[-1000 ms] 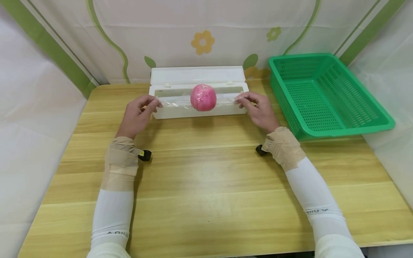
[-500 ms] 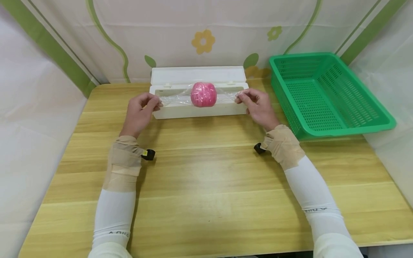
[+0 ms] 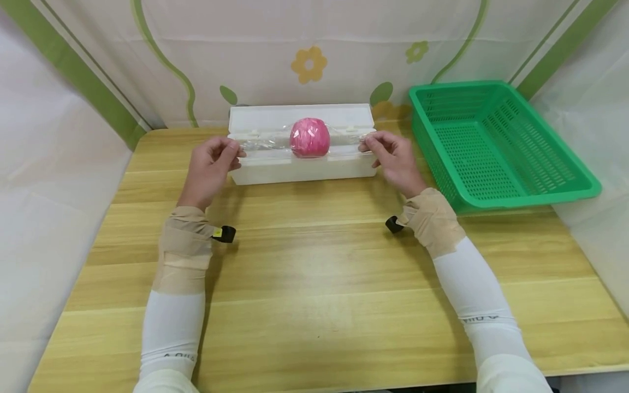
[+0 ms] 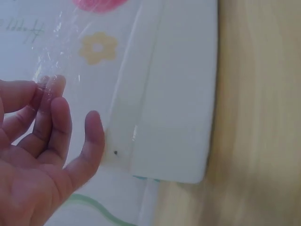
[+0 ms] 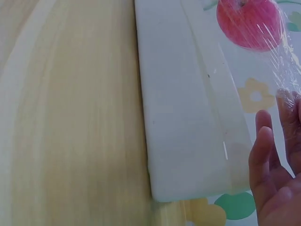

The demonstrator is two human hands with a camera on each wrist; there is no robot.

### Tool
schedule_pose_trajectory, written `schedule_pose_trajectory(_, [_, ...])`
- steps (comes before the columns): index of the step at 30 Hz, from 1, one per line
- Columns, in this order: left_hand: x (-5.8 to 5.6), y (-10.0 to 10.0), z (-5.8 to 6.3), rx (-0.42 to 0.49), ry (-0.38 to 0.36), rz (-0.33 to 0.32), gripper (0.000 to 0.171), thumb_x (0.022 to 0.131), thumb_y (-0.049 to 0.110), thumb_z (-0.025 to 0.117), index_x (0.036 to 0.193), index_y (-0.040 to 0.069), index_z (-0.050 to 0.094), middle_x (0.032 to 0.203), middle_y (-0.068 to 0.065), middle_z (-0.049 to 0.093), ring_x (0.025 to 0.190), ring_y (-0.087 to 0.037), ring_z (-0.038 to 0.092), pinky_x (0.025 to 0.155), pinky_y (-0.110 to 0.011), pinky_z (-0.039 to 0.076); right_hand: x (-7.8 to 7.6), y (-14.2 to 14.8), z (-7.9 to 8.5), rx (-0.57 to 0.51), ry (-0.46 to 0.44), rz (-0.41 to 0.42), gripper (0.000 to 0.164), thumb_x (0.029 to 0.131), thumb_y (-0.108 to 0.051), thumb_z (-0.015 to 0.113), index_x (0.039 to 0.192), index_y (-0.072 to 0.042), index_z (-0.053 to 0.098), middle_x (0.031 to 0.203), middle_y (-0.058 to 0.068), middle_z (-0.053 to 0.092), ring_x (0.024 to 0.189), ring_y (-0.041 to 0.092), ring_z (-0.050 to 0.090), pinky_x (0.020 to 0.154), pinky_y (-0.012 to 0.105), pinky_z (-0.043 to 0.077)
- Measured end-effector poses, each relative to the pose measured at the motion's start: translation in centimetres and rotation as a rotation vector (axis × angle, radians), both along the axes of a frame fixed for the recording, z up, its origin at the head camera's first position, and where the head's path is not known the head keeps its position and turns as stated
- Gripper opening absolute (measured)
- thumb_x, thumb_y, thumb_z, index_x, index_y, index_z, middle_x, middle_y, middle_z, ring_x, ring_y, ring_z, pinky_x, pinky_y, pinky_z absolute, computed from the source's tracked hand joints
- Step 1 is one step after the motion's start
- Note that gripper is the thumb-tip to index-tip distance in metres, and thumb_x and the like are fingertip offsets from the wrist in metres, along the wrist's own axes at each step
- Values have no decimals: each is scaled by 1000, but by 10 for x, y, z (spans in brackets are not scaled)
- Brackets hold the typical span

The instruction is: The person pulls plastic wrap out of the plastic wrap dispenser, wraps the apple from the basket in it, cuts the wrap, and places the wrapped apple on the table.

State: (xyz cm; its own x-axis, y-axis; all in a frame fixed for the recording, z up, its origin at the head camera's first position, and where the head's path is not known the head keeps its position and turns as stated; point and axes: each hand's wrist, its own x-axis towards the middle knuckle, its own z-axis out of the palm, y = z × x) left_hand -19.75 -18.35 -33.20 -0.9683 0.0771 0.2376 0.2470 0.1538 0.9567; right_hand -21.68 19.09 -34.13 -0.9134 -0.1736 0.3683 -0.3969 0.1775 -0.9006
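A pink-red apple (image 3: pixel 309 137) hangs over the long white box in clear plastic wrap (image 3: pixel 267 144) stretched out to both sides. My left hand (image 3: pixel 208 166) pinches the wrap's left end between thumb and fingers. At the other end my right hand (image 3: pixel 395 161) pinches the film the same way. Below them the white cling film box (image 3: pixel 304 172) stands on the table with its lid (image 3: pixel 260 117) tipped back. The right wrist view gives a closer look at the apple (image 5: pixel 249 23), with film creased across its skin. In the left wrist view, film (image 4: pixel 54 56) runs up from the fingertips.
On the right stands a green plastic basket (image 3: pixel 442 158) with slotted walls. A wooden table (image 3: pixel 314 284) spreads under both forearms. Behind it hangs a pale curtain (image 3: pixel 354 33) with printed flowers.
The apple and wrap have risen and shifted farther back over the box. Both hands have moved slightly away from me, still pinching the wrap.
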Motion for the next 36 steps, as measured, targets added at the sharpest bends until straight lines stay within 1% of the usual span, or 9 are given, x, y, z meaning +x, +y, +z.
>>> schedule_pose_trajectory(2, [0,2,2,-14,1,18,32,97,27,54,110,-2,57,106,-17,57,98,-33,53,86,-38,46,-1,0,2,-10,7,-1,23,97,-20,55,106,1,62,101,13,64,94,34,56,64,39,47])
schedule_pose_trajectory(4, [-1,4,6,-5,1,26,32,97,27,54,109,-3,57,106,-17,57,98,-33,53,85,-39,46,-2,0,4,-18,14,0,23,97,-19,56,106,1,62,101,13,64,95,34,56,65,40,47])
schedule_pose_trajectory(7, [-2,7,11,43,-8,27,32,96,25,55,109,-5,57,104,-18,56,99,-32,54,86,-40,46,-4,-1,8,-32,17,-3,23,96,-19,56,106,1,63,101,14,64,96,33,57,65,39,47])
schedule_pose_trajectory(13, [-8,9,18,157,-73,11,31,96,20,56,109,-8,54,104,-19,54,100,-31,54,90,-39,44,-7,-3,15,-52,9,-10,23,96,-20,56,106,0,63,101,15,63,97,32,58,67,38,48])
schedule_pose_trajectory(16, [-11,9,21,194,-93,13,31,96,19,56,110,-9,54,105,-17,53,100,-30,53,91,-37,43,-9,-4,18,-58,-1,-13,23,96,-20,57,106,0,63,102,15,63,97,32,57,68,38,48])
schedule_pose_trajectory(23, [-17,9,26,284,-89,24,27,95,16,58,105,-8,54,100,-16,52,96,-27,54,90,-36,44,-14,-7,25,-66,26,-6,23,96,-19,57,106,1,63,100,16,63,96,29,59,67,39,47])
schedule_pose_trajectory(27, [-19,10,30,303,-77,31,24,95,14,58,103,-9,54,97,-16,53,93,-26,54,90,-37,44,-17,-8,27,-82,36,-6,22,96,-17,57,106,1,63,100,17,63,95,29,60,65,36,47])
schedule_pose_trajectory(31, [-20,10,36,286,-67,33,24,95,14,58,103,-8,53,98,-16,52,94,-26,53,90,-37,44,-19,-9,30,-87,54,-10,22,96,-17,57,106,2,63,99,17,63,93,28,60,64,35,47])
schedule_pose_trajectory(36, [-22,10,43,270,-79,37,25,96,15,57,104,-8,54,100,-15,52,94,-26,52,89,-37,45,-20,-10,34,-96,71,-11,21,95,-16,58,104,2,64,99,18,63,93,30,61,63,35,46])
